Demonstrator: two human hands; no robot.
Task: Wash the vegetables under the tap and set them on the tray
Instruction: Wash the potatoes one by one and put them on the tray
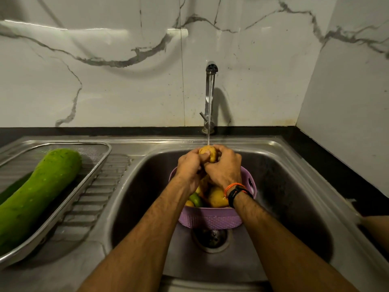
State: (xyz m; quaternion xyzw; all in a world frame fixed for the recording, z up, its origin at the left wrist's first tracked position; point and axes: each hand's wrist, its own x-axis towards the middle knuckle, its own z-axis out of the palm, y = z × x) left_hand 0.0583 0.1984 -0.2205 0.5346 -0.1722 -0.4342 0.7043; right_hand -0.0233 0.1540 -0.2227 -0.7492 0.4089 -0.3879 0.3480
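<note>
You have a yellow potato (208, 153) up under the running stream from the tap (211, 95), above the far rim of the purple basket (210, 219) that sits in the sink (294, 186) over the drain (211, 237). Both your hands are wrapped on it: your left hand (189, 166) curls round its left side with the thumb across the front, and your right hand (226, 167) cups it from the right and from below, so the potato shows only between your fingers. Its long axis looks to run roughly upright, tipped slightly away from you, though your fingers hide most of it. More yellow pieces and something green (195, 200) lie in the basket under your wrists, not yet rinsed as far as can be judged. The tray (99, 163) stands on the draining board at the sink's left edge, already holding a long green gourd (35, 192) lying diagonally from its far corner towards you. The tray lies to your left, so your left hand is the nearer one for carrying the potato across; the free space appears to be along the tray's right side, beside the gourd.
</note>
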